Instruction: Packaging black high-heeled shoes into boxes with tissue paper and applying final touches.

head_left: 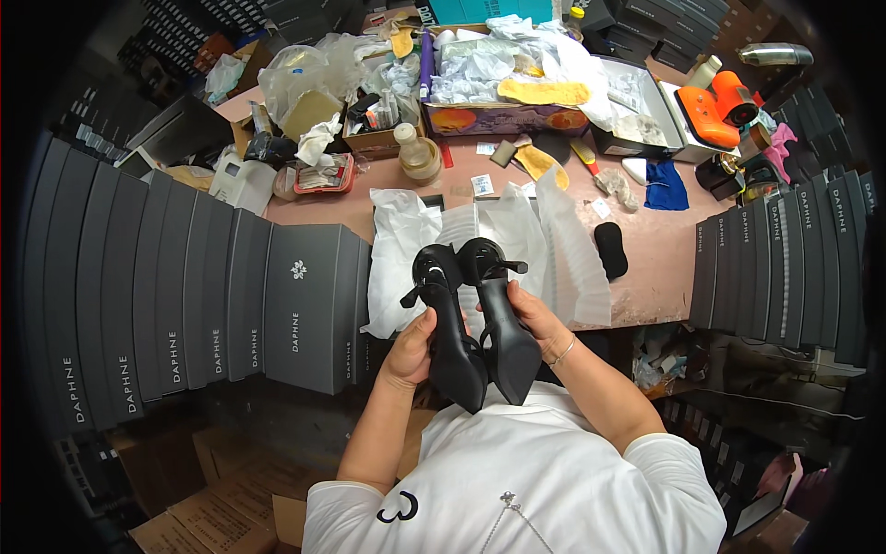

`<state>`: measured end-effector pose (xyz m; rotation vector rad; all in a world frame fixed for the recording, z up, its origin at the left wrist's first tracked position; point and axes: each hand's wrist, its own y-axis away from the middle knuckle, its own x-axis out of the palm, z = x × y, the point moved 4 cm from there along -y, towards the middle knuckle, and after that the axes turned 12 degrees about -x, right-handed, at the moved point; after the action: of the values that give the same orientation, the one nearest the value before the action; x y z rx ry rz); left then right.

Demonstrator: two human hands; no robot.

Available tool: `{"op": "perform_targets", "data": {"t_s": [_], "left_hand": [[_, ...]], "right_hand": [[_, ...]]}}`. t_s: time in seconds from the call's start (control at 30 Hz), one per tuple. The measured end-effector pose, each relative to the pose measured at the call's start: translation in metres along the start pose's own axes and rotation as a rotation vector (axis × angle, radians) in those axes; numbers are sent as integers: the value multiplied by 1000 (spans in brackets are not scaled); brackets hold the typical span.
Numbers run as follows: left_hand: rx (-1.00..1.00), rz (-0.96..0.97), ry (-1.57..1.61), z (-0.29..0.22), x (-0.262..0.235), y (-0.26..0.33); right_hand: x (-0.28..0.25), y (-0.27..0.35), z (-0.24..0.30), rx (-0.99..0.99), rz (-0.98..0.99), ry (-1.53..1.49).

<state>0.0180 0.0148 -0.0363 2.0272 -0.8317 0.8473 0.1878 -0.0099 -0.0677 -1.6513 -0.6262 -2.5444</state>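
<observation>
A pair of black high-heeled shoes is held up side by side over the table's front edge, soles upward and pointed toes toward me. My left hand (pixel 412 347) is closed around the left shoe (pixel 456 355) at its outer side. Around the right shoe (pixel 508 346) my right hand (pixel 535 316) is closed, with its thumb along the edge of the sole. Most of the fingers are hidden beneath the shoes. Just beyond them, white tissue paper (pixel 403 226) and a ribbed translucent wrapping sheet (pixel 574 254) spread over what looks like an open dark box.
Dark grey shoeboxes (pixel 309 305) stand in a row at left, with another row of shoeboxes (pixel 771 268) at right. Across the back are a carton of crumpled paper (pixel 503 115), a glass bottle (pixel 417 157) and an orange device (pixel 715 111). A black pad (pixel 610 250) lies right of the wrapping.
</observation>
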Motion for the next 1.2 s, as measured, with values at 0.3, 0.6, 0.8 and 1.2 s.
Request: {"op": "perform_targets", "data": {"t_s": [0.3,0.6,0.8,1.2], "left_hand": [[-82,-282,-314,-43,-32,-6],[-225,166,188,6,0,-4],[-28,-27,778,38,-40,-21],[244,-584,87,22,-67,-5]], "right_hand": [[12,-8,30,-76,163,266],[91,-1,42,-541,690,1568],[97,17,34,-1094,257,1768],[90,49,23,-354,384,1235]]}}
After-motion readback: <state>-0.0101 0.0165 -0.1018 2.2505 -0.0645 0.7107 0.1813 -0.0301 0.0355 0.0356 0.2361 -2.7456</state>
